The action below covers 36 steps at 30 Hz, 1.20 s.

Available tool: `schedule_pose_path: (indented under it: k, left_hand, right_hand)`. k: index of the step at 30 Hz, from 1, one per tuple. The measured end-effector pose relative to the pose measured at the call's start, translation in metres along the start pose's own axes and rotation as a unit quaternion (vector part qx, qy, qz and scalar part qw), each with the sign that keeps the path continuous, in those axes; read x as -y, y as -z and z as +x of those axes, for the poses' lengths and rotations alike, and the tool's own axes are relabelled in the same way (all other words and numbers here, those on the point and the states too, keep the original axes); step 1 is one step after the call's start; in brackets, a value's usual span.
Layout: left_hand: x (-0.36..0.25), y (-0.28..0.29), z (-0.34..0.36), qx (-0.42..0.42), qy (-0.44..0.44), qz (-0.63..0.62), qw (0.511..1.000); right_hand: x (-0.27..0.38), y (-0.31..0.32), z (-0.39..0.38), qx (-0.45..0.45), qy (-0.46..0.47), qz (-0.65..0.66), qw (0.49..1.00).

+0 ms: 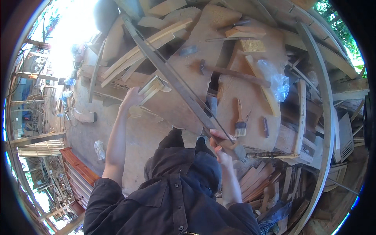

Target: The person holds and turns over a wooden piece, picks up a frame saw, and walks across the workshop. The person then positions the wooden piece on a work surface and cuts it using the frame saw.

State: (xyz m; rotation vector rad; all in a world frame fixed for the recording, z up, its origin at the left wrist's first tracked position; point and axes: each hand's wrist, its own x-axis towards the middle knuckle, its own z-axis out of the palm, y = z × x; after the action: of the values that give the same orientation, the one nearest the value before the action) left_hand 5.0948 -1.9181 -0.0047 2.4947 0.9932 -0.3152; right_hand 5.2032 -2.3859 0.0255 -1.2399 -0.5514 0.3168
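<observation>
My right hand (pixel 222 145) is wrapped round the lower end of a long wooden bar (pixel 180 88), with a thin dark strip running alongside it. The bar slants up to the far left, across the work surface; I cannot make out its exact kind. My left hand (pixel 134 98) is closed on a small pale wooden frame piece (pixel 154 87), close to the middle of the bar. Right of the bar, a hammer (pixel 235 73) lies on a worn board, with a paintbrush (pixel 240 121) nearer me.
A crumpled clear plastic bag (pixel 274 80) and a yellowish block (pixel 252 45) sit on the board (pixel 225 98). Timber offcuts (pixel 258 180) pile up at the lower right. A long curved plank (pixel 326 117) stands at the right. Reddish wooden furniture (pixel 80 166) is at the left.
</observation>
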Motion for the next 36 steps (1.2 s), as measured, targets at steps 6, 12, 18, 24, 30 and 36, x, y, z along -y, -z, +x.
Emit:
schedule_pose_path:
  k: [6, 12, 18, 24, 30, 36]
  left_hand:
    - [0.019, -0.001, -0.004, -0.005, 0.005, -0.020, 1.000]
    - [0.028, -0.001, -0.006, -0.009, -0.004, -0.030, 1.000]
    - [0.040, -0.002, -0.003, 0.028, 0.020, 0.002, 0.999]
    - [0.041, -0.006, 0.003, 0.020, 0.034, 0.007, 0.999]
    - [0.008, -0.003, -0.010, -0.028, 0.018, 0.061, 0.998]
    - [0.035, -0.016, -0.008, -0.061, 0.012, 0.054, 0.997]
  right_hand:
    - [-0.015, -0.009, -0.005, 0.022, -0.040, 0.056, 0.997]
    - [-0.012, -0.011, 0.005, 0.075, 0.005, -0.028, 0.997]
    - [-0.011, -0.028, 0.016, 0.106, 0.086, -0.024, 0.990]
    - [-0.022, -0.031, 0.015, 0.126, 0.096, -0.031, 0.987]
    - [-0.019, -0.035, 0.017, 0.132, 0.081, -0.034, 0.987]
    - [-0.020, -0.045, 0.022, 0.189, 0.069, -0.058, 0.978]
